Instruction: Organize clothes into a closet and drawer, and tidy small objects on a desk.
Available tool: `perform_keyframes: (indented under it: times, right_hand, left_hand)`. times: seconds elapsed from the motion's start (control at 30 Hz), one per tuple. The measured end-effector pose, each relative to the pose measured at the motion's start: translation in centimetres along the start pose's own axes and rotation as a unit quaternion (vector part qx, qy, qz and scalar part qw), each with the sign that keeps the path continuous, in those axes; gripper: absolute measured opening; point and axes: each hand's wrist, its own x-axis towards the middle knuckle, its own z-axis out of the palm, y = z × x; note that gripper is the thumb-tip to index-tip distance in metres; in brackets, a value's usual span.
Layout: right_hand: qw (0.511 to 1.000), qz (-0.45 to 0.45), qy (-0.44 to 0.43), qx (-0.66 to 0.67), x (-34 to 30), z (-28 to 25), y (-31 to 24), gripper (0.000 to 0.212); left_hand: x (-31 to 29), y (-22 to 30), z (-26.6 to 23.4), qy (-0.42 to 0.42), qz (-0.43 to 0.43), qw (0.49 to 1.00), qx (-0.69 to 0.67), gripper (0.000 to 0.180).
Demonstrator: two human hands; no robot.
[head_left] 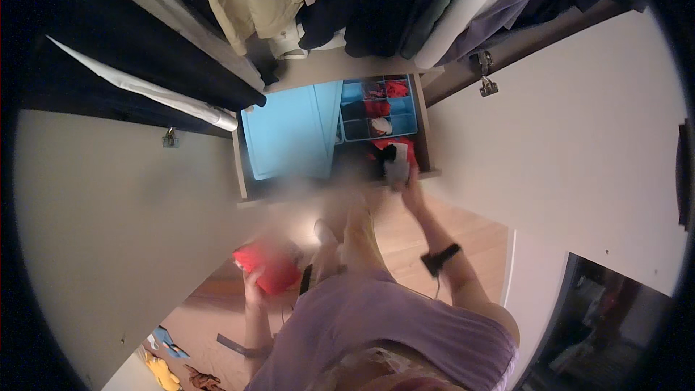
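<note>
Down at the lower left, my left hand [253,284] grips a bundle of bright red cloth [279,275]; a blur covers part of it. My right hand [410,182] is at the front right of a pulled-out drawer [424,123], closed on a small grey and black cloth item [397,168]. Red cloth [404,146] lies just behind that item. Inside the drawer, a blue divided organizer [402,105] holds small folded red, black and white cloth pieces. To its left lie flat light-blue lids or boxes [282,134], one overlapping another.
Clothes [253,0] hang above the drawer. Cabinet doors stand open at the left [94,203] and right [550,145]. Several small cloth items, including a yellow one [161,371], lie at the lower left. A dark glossy panel [601,326] is at the lower right.
</note>
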Motion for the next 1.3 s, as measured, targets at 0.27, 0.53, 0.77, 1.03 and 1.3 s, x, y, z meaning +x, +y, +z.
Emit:
perform_keyframes:
  times: [0.27,0.53,0.77,1.03,1.3]
  right_hand:
    - [0.821,-0.233,-0.012,-0.521,15.1,0.0,-0.2,0.018]
    - [0.800,-0.139,-0.247,-0.529,16.9,1.1,2.6,0.017]
    - [0.929,-0.065,-0.289,-0.224,9.8,7.0,-7.1,0.030]
    - [0.968,0.039,-0.099,-0.228,5.8,17.7,-12.8,0.052]
    - [0.996,0.040,0.009,0.085,6.9,13.5,-8.2,0.023]
  left_hand:
    - [-1.2,0.5,1.4,0.017,0.012,1.000,-0.017,0.053]
    - [-1.8,0.1,2.7,0.058,0.045,0.997,-0.023,0.053]
    - [0.3,-1.4,2.3,0.101,0.008,0.994,-0.038,0.050]
    - [4.3,-0.7,3.4,0.094,0.012,0.985,-0.146,0.044]
    - [8.3,0.6,0.1,0.059,-0.013,0.984,-0.169,0.045]
